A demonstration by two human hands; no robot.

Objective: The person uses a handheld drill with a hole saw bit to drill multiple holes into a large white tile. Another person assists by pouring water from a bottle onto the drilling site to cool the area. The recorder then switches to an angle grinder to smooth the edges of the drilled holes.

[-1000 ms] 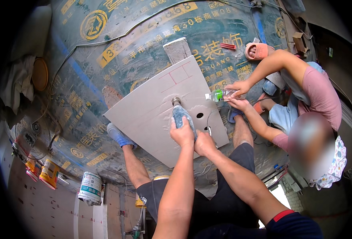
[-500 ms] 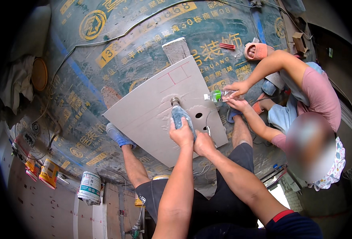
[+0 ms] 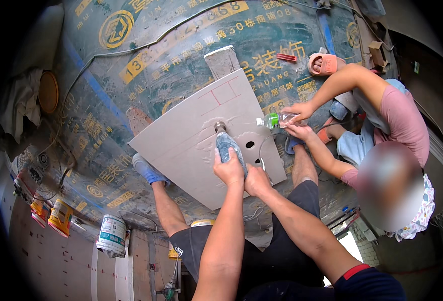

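Observation:
A large light-grey tile [image 3: 181, 143] lies slanted in front of me, with red pencil lines near its far edge and two dark round holes at its right. On its wet surface stands the round metal bit [image 3: 220, 126] of a dusty blue angle grinder [image 3: 227, 145]. My left hand [image 3: 229, 170] is wrapped round the grinder's body. Closer to me, my right hand [image 3: 257, 181] grips its rear end. A co-worker's hands hold a clear plastic bottle [image 3: 286, 120] with a green label, its white cap end pointing over the tile's right edge.
A crouching co-worker [image 3: 407, 115] in pink is close on my right. Supports [image 3: 221, 60] show under the tile's far edge. A cable [image 3: 146, 47] crosses the printed green floor covering. A fan [image 3: 40, 165] and buckets [image 3: 112, 236] stand left. My feet flank the tile.
The grinder, both my hands and the co-worker's bottle stay in practically the same places. The view has shifted very slightly.

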